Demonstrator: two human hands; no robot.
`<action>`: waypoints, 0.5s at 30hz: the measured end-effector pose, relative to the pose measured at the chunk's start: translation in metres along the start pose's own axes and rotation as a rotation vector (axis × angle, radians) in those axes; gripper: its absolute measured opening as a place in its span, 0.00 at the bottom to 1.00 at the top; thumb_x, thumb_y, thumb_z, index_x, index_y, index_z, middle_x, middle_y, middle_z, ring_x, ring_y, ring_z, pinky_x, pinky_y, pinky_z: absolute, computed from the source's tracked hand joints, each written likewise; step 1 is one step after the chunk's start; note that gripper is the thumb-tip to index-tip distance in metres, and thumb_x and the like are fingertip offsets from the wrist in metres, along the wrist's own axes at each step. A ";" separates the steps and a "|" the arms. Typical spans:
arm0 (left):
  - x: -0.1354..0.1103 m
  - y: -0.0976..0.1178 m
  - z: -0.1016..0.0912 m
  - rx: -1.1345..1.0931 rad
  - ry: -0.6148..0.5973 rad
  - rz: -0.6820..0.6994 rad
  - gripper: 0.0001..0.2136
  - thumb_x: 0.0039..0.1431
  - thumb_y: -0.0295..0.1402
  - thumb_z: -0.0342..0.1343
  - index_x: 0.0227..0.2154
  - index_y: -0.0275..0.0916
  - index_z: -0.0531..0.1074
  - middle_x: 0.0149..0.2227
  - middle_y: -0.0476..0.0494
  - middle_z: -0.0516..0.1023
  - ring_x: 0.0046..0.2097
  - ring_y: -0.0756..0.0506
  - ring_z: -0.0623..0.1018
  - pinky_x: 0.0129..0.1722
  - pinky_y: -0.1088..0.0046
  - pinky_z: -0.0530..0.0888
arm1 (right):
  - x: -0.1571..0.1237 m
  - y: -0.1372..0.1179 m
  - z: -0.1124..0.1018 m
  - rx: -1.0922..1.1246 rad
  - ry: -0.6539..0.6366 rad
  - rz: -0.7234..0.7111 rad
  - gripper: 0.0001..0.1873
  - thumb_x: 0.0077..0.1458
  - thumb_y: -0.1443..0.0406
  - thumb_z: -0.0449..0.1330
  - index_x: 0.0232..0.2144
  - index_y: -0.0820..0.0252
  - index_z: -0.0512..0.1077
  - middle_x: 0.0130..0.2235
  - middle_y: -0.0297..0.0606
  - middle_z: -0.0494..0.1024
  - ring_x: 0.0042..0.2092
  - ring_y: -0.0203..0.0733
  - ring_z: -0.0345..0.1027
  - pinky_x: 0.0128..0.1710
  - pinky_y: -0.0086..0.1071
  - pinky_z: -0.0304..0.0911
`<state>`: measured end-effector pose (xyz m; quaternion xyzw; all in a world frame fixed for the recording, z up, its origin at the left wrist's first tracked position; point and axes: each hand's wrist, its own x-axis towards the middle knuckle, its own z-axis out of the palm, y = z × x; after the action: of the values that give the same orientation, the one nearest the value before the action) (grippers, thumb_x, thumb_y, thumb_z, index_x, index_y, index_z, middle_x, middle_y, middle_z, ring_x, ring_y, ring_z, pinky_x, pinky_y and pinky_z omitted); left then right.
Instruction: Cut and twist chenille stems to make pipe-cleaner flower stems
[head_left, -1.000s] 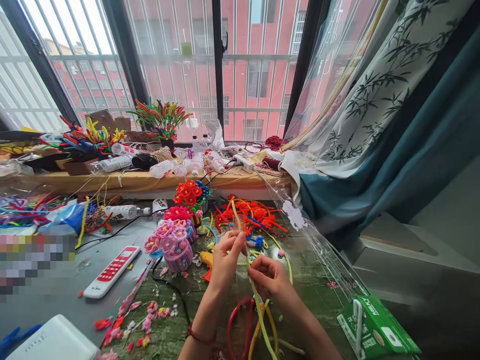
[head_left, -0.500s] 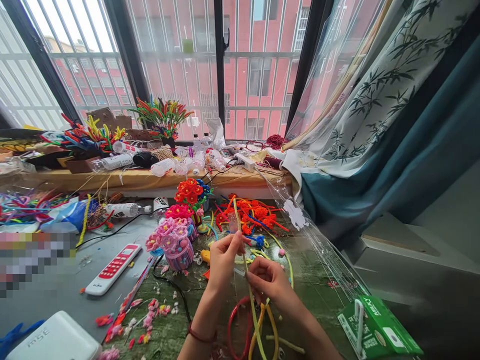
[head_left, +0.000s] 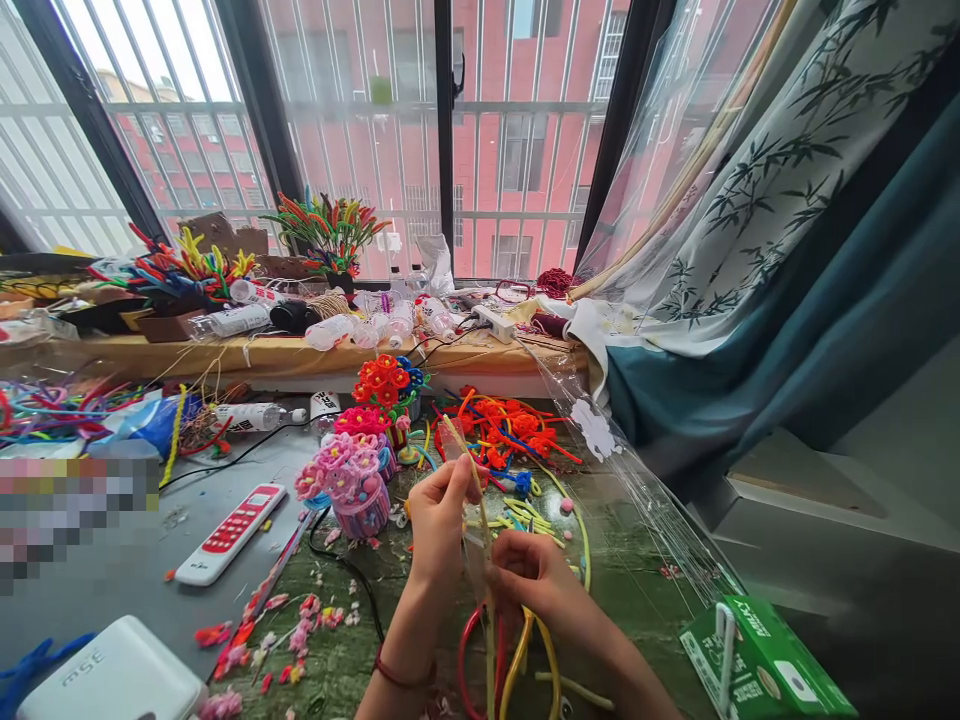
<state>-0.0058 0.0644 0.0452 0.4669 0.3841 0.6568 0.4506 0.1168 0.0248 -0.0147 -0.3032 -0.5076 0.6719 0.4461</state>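
My left hand (head_left: 437, 525) pinches a long pale yellow pipe cleaner (head_left: 483, 515) between thumb and fingers, its tip standing out above them. Lower on the same stem, my right hand (head_left: 534, 575) has thumb and curled fingers closed around it. A clear film strip (head_left: 474, 556) lies along the stem between the hands; which fingers touch it I cannot tell. Under my wrists are a red loop (head_left: 466, 650) and a yellow loop (head_left: 553, 655), partly hidden. Just beyond my hands lie yellow-green pipe cleaner pieces (head_left: 529, 515) and a blue pipe cleaner flower (head_left: 523, 482).
Pink pipe cleaner flowers in a pot (head_left: 362, 512) stand left of my hands, with orange flowers (head_left: 525, 430) behind. A white-and-red remote (head_left: 231, 535), a white box-like device (head_left: 112, 675) and a green box (head_left: 765, 660) lie around. Bottles (head_left: 330, 332) line the sill.
The pipe cleaner's upper tip has tilted left and its lower end has swung closer to upright. Both hands stay on it; my left hand has shifted slightly left and down.
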 end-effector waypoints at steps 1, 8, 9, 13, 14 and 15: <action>0.000 0.001 0.000 -0.007 0.007 0.001 0.16 0.57 0.40 0.57 0.18 0.36 0.72 0.19 0.52 0.66 0.26 0.51 0.64 0.31 0.76 0.63 | 0.000 0.001 0.000 0.003 0.001 0.002 0.22 0.44 0.51 0.69 0.25 0.62 0.66 0.19 0.30 0.71 0.16 0.30 0.61 0.15 0.23 0.55; -0.001 0.005 -0.003 -0.014 -0.050 -0.007 0.17 0.56 0.38 0.57 0.15 0.36 0.69 0.20 0.52 0.66 0.26 0.52 0.65 0.30 0.77 0.62 | 0.000 -0.006 0.004 -0.063 -0.024 0.008 0.21 0.47 0.50 0.67 0.26 0.62 0.69 0.22 0.30 0.70 0.21 0.31 0.61 0.20 0.23 0.56; -0.001 0.005 -0.003 -0.010 -0.071 -0.012 0.17 0.56 0.38 0.57 0.16 0.36 0.70 0.20 0.52 0.66 0.26 0.52 0.65 0.30 0.77 0.62 | -0.001 -0.007 0.004 -0.085 -0.026 0.004 0.21 0.49 0.50 0.65 0.27 0.62 0.69 0.22 0.30 0.69 0.21 0.31 0.61 0.20 0.23 0.56; -0.002 0.004 -0.004 -0.015 -0.168 -0.077 0.17 0.56 0.40 0.57 0.17 0.36 0.73 0.18 0.51 0.67 0.24 0.52 0.64 0.28 0.77 0.62 | -0.003 -0.012 0.003 -0.107 -0.013 -0.048 0.20 0.53 0.50 0.61 0.30 0.62 0.71 0.21 0.29 0.66 0.22 0.31 0.60 0.21 0.24 0.55; -0.002 0.004 -0.003 -0.020 -0.193 -0.101 0.16 0.56 0.41 0.58 0.17 0.36 0.74 0.18 0.51 0.66 0.23 0.52 0.64 0.27 0.77 0.62 | -0.003 -0.013 0.003 -0.097 -0.006 -0.068 0.20 0.53 0.49 0.61 0.29 0.62 0.71 0.21 0.29 0.66 0.22 0.31 0.60 0.21 0.24 0.55; -0.003 0.004 -0.003 -0.025 -0.212 -0.121 0.16 0.56 0.41 0.58 0.18 0.36 0.74 0.17 0.52 0.66 0.23 0.52 0.63 0.27 0.77 0.63 | -0.003 -0.013 0.002 -0.088 0.008 -0.087 0.20 0.53 0.49 0.61 0.28 0.63 0.71 0.20 0.29 0.66 0.21 0.31 0.60 0.21 0.24 0.54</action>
<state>-0.0090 0.0604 0.0471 0.5039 0.3538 0.5802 0.5331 0.1200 0.0220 -0.0014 -0.3029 -0.5474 0.6277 0.4633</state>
